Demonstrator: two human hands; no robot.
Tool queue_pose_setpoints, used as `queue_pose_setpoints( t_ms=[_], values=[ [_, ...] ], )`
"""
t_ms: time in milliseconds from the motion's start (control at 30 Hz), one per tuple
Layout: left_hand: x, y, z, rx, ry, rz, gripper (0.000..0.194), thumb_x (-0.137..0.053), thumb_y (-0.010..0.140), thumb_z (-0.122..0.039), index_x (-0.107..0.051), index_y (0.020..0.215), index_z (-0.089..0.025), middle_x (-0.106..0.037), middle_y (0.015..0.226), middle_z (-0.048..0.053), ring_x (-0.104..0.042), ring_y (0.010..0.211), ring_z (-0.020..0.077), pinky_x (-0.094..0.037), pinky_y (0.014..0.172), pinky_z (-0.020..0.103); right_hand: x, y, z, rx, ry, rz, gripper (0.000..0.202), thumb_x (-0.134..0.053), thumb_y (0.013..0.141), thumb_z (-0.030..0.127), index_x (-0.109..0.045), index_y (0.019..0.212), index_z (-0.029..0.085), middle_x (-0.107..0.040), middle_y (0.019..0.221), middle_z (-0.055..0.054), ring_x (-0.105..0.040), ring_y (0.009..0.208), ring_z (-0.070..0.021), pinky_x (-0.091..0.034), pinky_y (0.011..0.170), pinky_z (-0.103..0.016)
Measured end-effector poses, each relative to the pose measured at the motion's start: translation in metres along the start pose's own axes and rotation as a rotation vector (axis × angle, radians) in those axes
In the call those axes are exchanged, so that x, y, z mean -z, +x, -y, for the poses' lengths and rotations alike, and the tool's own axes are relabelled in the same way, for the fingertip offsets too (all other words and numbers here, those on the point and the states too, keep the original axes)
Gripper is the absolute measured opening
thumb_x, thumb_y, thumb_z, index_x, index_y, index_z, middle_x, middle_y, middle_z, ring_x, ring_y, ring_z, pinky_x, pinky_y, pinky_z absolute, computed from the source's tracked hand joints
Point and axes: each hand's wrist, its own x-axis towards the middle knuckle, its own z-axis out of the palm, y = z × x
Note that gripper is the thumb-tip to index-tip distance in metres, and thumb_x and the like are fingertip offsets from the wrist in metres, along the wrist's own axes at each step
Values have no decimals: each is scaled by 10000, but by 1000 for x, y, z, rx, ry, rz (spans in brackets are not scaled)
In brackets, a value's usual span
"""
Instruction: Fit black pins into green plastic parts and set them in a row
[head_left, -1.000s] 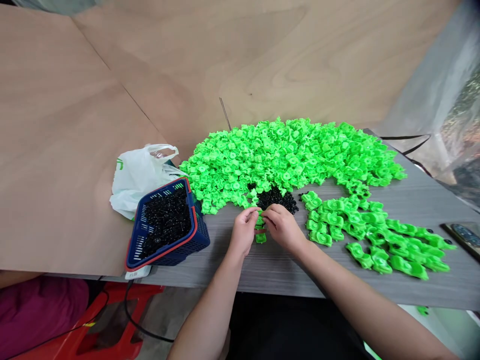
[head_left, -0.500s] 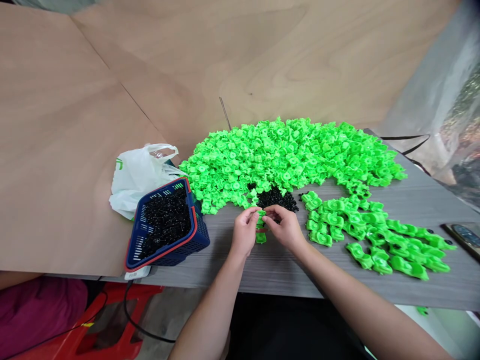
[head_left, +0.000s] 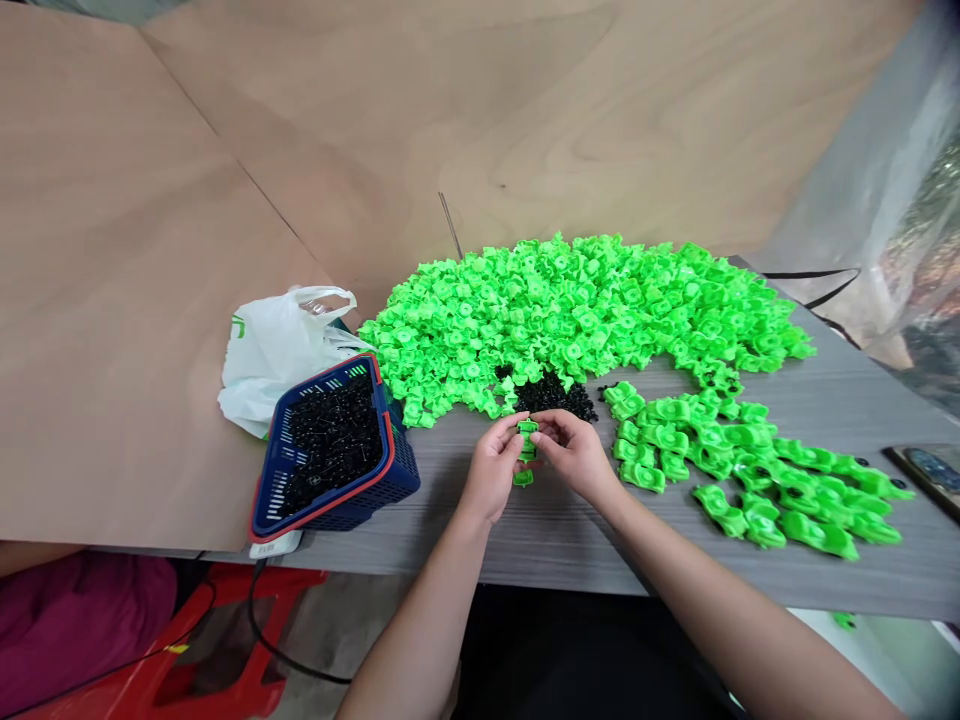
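Fingers: left hand (head_left: 491, 470) and right hand (head_left: 576, 455) both pinching one green piece (head_left: 528, 441); looks like mid-handling tbh
Green piece: between the thumbs; any move wants a steady pinch imo
Black bits (head_left: 559, 398): just past the hands; green heap (head_left: 585, 300) behind

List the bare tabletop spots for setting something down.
Bare: tabletop between blue basket and left hand; right-side patch between big green pile and flat dark object. Crowded: back, under that pile; black parts just beyond the hands.
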Motion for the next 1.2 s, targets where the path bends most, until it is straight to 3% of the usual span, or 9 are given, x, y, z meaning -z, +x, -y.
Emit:
queue_pose_setpoints(
  t_ms=[167,433,567,633,700,767,867,1067,1200],
  values=[
    [-3,-1,5,31,-32,-20,370,-690,837,-396,-521,1119,-225,-647,916,31,-632,766,140,-565,651,274,10,-4,5,18,-92,57,225,-619,873,305,-690,1060,202,-573,839,-23,-538,743,-159,-469,677,-291],
    [-15,-2,5,93,-12,34,368,-696,819,-456,-507,1031,-221,-628,918,26,-626,779,149,-528,595,246,20,-19,23,-7,16,111,228,-563,923,328,-582,1118,211,-646,983,-42,-596,832,-171,-489,741,-297],
    [0,10,10,-27,345,-59,274,-616,868,-454,-556,945,-198,-617,852,34,-614,724,152,-473,564,235,51,-21,22,23,-241,-28,266,-623,880,369,-586,1082,200,-653,933,-52,-586,770,-185,-483,713,-316],
    [16,20,8,-174,631,-225,180,-638,856,-350,-599,931,-192,-615,860,39,-600,732,150,-488,670,274,79,-21,19,86,-557,-134,284,-662,841,365,-612,1064,197,-659,970,-74,-587,835,-222,-467,766,-353],
    [34,29,5,-303,907,-355,185,-602,864,-243,-637,1041,-203,-598,928,59,-588,771,171,-486,740,314,107,-22,15,132,-902,-177,281,-667,820,340,-645,1056,188,-658,998,-101,-574,928,-274,-431,827,-398],
    [48,36,3,-384,1160,-369,315,-575,857,-170,-643,1162,-211,-567,1010,92,-586,896,218,-478,824,354,130,-22,11,109,-1161,-198,271,-649,823,322,-674,1059,191,-658,983,-112,-555,951,-302,-398,815,-412],
    [59,44,4,-403,1419,-335,407,-584,833,-137,-648,1228,-210,-525,1036,116,-556,991,267,-466,871,380,150,-22,3,26,-1357,-200,289,-640,827,342,-700,1079,214,-661,978,-112,-535,956,-317,-357,729,-379],
    [60,53,13,-423,1567,-301,322,-614,822,-172,-702,1129,-211,-496,994,111,-532,976,278,-465,852,374,152,-20,2,22,-1373,-198,379,-628,848,423,-687,1175,241,-656,1050,-114,-508,976,-321,-309,705,-356],
    [60,54,13,-446,1580,-317,247,-623,819,-189,-719,1045,-206,-496,1000,115,-526,988,284,-460,859,382,124,-19,14,107,-1293,-189,288,-591,892,375,-709,1094,207,-648,1025,-110,-504,951,-290,-318,767,-373]
  ],
)
